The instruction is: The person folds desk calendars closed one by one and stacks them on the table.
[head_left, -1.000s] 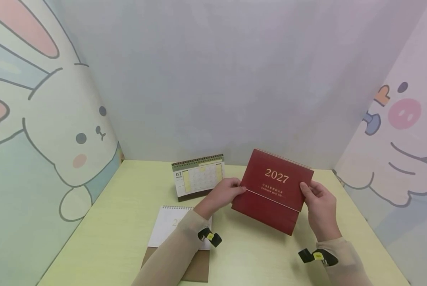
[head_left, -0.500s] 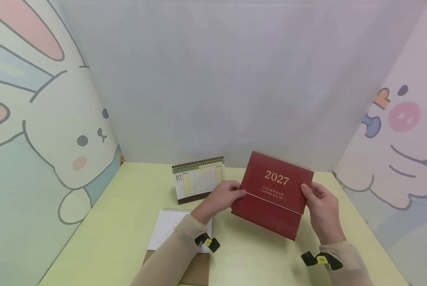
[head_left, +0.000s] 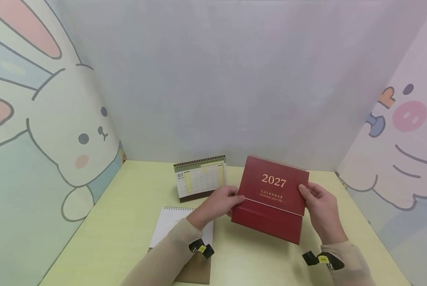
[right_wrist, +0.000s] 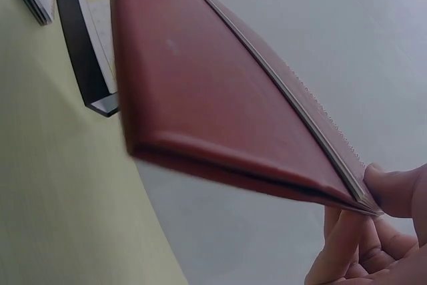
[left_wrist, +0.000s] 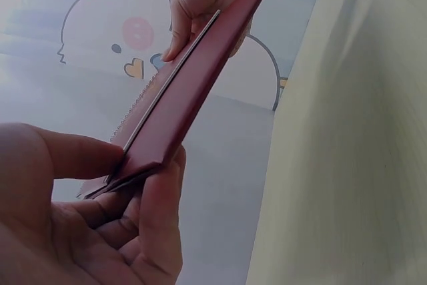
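While two hands hold it up right of centre in the head view, the red calendar [head_left: 272,188] leans slightly to one side, its right end lower than its left. Gold lettering on the cover reads "2027", then "CALENDAR" and "Embrace your life", and a spiral binding runs along the top edge. The left hand [head_left: 217,202] grasps the left edge, thumb on the front and the other fingers behind and below; the left wrist view shows this pinch at lower left, with the table at the right of that view and wall between it and the calendar. The right hand [head_left: 323,212] grasps the right edge, thumb laid on the cover and fingers behind it, seen again at the lower right of the right wrist view. Near the left hand, at the centre of the head view, a standing calendar [head_left: 200,180] shows a "07" page with a green band on top and a dark base. At lower centre a white calendar [head_left: 165,224] with a brown lower part lies partly covered by the left sleeve [head_left: 163,254]. All this is over a pale yellow table [head_left: 102,238]; a rabbit drawing [head_left: 70,131] fills the left wall.
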`<state>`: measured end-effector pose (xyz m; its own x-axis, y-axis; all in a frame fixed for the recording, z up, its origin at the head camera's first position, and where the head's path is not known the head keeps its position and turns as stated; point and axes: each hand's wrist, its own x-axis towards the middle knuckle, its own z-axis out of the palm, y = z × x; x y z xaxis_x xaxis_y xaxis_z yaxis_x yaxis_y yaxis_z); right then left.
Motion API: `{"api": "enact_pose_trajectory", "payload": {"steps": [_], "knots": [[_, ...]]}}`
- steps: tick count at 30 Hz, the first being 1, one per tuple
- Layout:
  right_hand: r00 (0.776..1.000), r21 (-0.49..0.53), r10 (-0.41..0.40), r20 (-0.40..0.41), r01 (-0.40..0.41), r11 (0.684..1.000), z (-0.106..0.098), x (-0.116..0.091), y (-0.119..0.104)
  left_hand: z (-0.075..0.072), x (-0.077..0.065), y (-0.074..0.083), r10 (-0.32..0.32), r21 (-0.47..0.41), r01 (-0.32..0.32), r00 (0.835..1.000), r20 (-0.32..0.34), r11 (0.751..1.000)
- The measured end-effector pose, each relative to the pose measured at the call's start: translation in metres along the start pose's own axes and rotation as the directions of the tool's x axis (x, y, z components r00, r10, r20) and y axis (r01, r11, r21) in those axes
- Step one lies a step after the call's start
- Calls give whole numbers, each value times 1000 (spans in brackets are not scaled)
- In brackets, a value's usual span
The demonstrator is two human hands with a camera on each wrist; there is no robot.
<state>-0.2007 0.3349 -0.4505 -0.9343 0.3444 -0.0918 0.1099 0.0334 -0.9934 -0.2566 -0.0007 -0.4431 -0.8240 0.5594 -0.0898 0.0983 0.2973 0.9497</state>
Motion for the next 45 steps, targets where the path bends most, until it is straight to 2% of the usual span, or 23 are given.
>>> {"api": "enact_pose_trajectory", "payload": {"steps": [4, 11, 19, 29, 45], "knots": [[999, -48, -6, 34, 8, 999, 1, 0, 0, 1, -8, 2, -24, 4, 24, 1000, -15, 1000], [996, -67, -2, 86, 8, 998, 4, -2, 1, 3, -21, 1, -54, -4, 54, 997, -46, 999], [991, -55, 15, 130, -8, 998, 9, -3, 4, 7, -35, -7, -61, -47, 59, 997, -38, 997], [980, -155, 27, 199, 4, 988, 16, -9, 6, 8, -54, -20, -70, -69, 68, 997, -23, 995], [961, -259, 31, 275, 43, 965, 27, -10, 15, 15, -76, -40, -123, -119, 119, 992, -31, 986]]}}
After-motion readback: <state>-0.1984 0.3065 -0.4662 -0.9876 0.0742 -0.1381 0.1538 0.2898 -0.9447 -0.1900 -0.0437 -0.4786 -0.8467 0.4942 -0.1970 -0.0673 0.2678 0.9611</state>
